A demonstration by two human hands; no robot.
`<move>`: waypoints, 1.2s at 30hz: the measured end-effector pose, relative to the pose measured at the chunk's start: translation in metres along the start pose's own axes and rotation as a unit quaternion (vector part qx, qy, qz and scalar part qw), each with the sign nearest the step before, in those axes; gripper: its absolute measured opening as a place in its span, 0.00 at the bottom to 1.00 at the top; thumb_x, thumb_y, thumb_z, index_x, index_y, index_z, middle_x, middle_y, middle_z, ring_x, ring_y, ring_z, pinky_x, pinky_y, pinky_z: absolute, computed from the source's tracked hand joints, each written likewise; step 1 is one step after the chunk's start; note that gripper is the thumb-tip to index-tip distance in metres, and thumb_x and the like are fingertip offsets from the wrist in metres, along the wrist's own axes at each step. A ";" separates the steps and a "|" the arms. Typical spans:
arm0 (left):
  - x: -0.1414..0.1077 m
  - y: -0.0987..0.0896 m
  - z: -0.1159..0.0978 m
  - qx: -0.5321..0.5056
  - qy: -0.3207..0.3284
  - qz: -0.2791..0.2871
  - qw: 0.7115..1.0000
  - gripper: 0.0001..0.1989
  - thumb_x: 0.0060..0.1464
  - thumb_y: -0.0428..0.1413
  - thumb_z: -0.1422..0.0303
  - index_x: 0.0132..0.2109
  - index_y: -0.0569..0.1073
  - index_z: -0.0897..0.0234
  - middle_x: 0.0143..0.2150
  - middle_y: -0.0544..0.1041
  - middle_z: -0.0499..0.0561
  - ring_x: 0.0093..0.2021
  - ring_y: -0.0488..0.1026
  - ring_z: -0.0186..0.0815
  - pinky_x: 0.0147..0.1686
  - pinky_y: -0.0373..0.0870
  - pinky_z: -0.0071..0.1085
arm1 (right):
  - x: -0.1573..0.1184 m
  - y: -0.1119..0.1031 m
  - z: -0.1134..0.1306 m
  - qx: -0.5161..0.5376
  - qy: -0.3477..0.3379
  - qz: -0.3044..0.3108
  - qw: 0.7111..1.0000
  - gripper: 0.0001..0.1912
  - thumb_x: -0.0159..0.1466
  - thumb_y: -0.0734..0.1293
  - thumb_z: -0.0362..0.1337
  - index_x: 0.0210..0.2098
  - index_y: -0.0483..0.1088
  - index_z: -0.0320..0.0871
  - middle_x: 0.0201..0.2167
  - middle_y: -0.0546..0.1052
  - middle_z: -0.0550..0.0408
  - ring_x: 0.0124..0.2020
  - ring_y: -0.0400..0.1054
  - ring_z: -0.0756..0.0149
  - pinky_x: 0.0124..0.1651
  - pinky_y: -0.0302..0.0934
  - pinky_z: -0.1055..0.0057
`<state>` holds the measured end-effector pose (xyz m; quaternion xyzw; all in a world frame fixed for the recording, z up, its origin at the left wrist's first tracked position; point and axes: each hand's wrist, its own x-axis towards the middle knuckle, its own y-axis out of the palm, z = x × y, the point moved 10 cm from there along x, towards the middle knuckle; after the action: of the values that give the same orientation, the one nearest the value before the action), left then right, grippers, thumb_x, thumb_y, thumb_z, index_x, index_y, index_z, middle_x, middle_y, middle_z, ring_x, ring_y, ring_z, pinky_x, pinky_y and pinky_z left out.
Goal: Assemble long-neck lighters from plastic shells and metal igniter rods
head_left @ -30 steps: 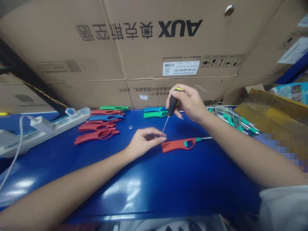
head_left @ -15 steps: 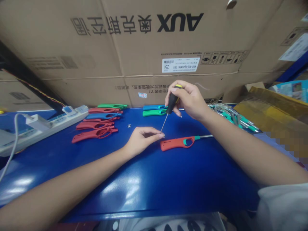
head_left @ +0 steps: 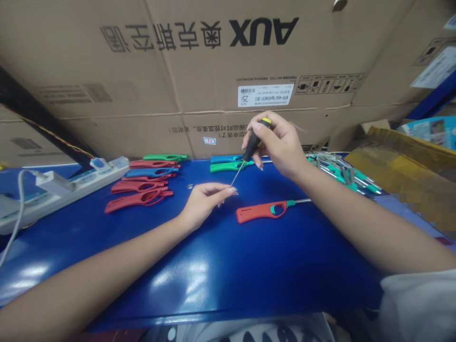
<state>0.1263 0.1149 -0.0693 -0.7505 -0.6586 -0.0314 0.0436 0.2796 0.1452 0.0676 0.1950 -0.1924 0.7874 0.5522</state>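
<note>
My right hand (head_left: pixel 276 142) grips a screwdriver (head_left: pixel 252 142) by its black and yellow handle, with the thin shaft slanting down to the left. Thumb and fingertips of my left hand (head_left: pixel 208 202) are pinched together at the screwdriver's tip; whatever they hold there is too small to make out. Just right of the left hand, a red lighter (head_left: pixel 254 212) with a green trigger and a metal tube lies on the blue table (head_left: pixel 228 266). A few tiny screws (head_left: pixel 190 186) lie behind the left hand.
Several red, blue and green lighter shells (head_left: pixel 142 186) lie at the left. A green lighter (head_left: pixel 228 166) and a blue one (head_left: pixel 224 158) lie at the back. Metal tubes with green parts (head_left: pixel 345 175) are piled right. A power strip (head_left: pixel 81 183) and a cardboard wall (head_left: pixel 199 85) border the table.
Both hands have shifted slightly left and up, away from the red lighter. The screwdriver now leans more, its tip still at the left fingertips.
</note>
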 end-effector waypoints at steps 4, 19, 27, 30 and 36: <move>0.003 -0.003 0.005 -0.033 -0.011 -0.009 0.999 0.12 0.47 0.69 0.59 0.36 0.85 0.61 0.33 0.84 0.51 0.23 0.63 0.26 0.25 0.63 0.25 | -0.008 0.001 0.003 -0.014 -0.020 -0.045 0.999 0.19 0.65 0.67 0.56 0.47 0.64 0.54 0.32 0.74 0.61 0.17 0.62 0.74 0.16 0.58 0.75; -0.001 0.003 -0.002 0.015 0.015 0.019 1.000 0.08 0.46 0.71 0.62 0.33 0.85 0.59 0.35 0.84 0.50 0.33 0.76 0.32 0.39 0.72 0.28 | -0.019 0.028 0.035 -0.154 -0.083 0.096 0.980 0.25 0.67 0.68 0.45 0.61 0.59 0.51 0.49 0.72 0.56 0.41 0.73 0.69 0.33 0.70 0.78; -0.013 0.034 -0.025 0.108 0.161 0.162 0.968 0.03 0.53 0.68 0.66 0.33 0.84 0.59 0.38 0.83 0.51 0.42 0.78 0.37 0.49 0.74 0.35 | -0.042 0.045 0.044 -0.273 -0.179 0.127 0.937 0.18 0.70 0.65 0.41 0.57 0.60 0.47 0.54 0.70 0.53 0.42 0.71 0.72 0.39 0.71 0.77; -0.015 0.040 -0.027 0.163 0.188 0.179 0.952 0.12 0.51 0.69 0.64 0.44 0.83 0.57 0.47 0.82 0.52 0.51 0.76 0.42 0.58 0.70 0.41 | -0.045 0.036 0.045 -0.276 -0.181 0.106 0.938 0.18 0.71 0.63 0.41 0.58 0.59 0.47 0.50 0.72 0.53 0.40 0.72 0.72 0.37 0.71 0.77; -0.025 0.055 -0.029 0.293 0.220 0.200 0.909 0.32 0.48 0.70 0.60 0.59 0.74 0.60 0.53 0.79 0.55 0.54 0.75 0.45 0.59 0.69 0.46 | -0.043 0.021 0.036 -0.231 -0.160 0.065 0.957 0.16 0.69 0.65 0.41 0.54 0.62 0.46 0.46 0.74 0.55 0.34 0.73 0.73 0.32 0.69 0.79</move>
<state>0.1776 0.0798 -0.0446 -0.7939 -0.4481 0.0082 0.4110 0.2766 0.0859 0.0742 0.1722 -0.4672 0.7140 0.4923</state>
